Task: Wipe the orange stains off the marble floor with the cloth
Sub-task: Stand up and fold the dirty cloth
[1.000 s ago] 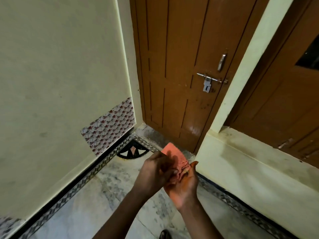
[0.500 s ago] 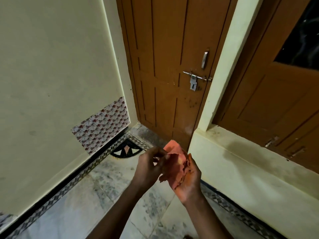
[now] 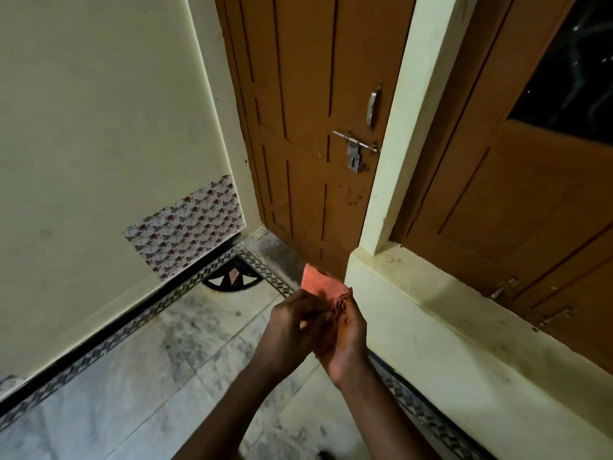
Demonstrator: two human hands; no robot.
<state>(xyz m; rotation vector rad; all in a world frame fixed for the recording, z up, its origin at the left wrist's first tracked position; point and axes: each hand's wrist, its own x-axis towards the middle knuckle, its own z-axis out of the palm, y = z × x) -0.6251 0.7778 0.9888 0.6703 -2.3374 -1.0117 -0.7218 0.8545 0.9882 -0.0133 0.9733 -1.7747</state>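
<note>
**Orange cloth bunched between two hands above the marble floor**

Orange and crumpled, the cloth point(image 3: 326, 287) is held in the air between both hands, well above the marble floor point(image 3: 159, 366) and in front of the foot of the brown wooden door point(image 3: 308, 134). The right hand point(image 3: 345, 340) cups it from the right side, palm turned inward, its fingers curled round the gathered folds; the palm and heel carry an orange tint. The left hand point(image 3: 292, 330) comes in from the left, and its fingers point(image 3: 311, 313) are bent and pressed onto the cloth against the right palm, so the two hands touch through the fabric. One flat corner of the cloth sticks up past the fingertips.

The floor below is grey-veined white marble in large slabs, edged by a black-and-white patterned border strip point(image 3: 109, 336) that runs along the wall and turns at the corner, where a dark fan-shaped inlay point(image 3: 234, 277) sits. No orange marks can be made out on the floor in this dim light.

The cream wall point(image 3: 99, 111) on the left has a patch of floral paper point(image 3: 189, 224) low down near the corner. The door has a metal latch point(image 3: 355, 151) and a handle point(image 3: 373, 106) above it. To the right, a cream ledge point(image 3: 464, 333) runs beneath a second wooden panel point(image 3: 517, 194).
</note>
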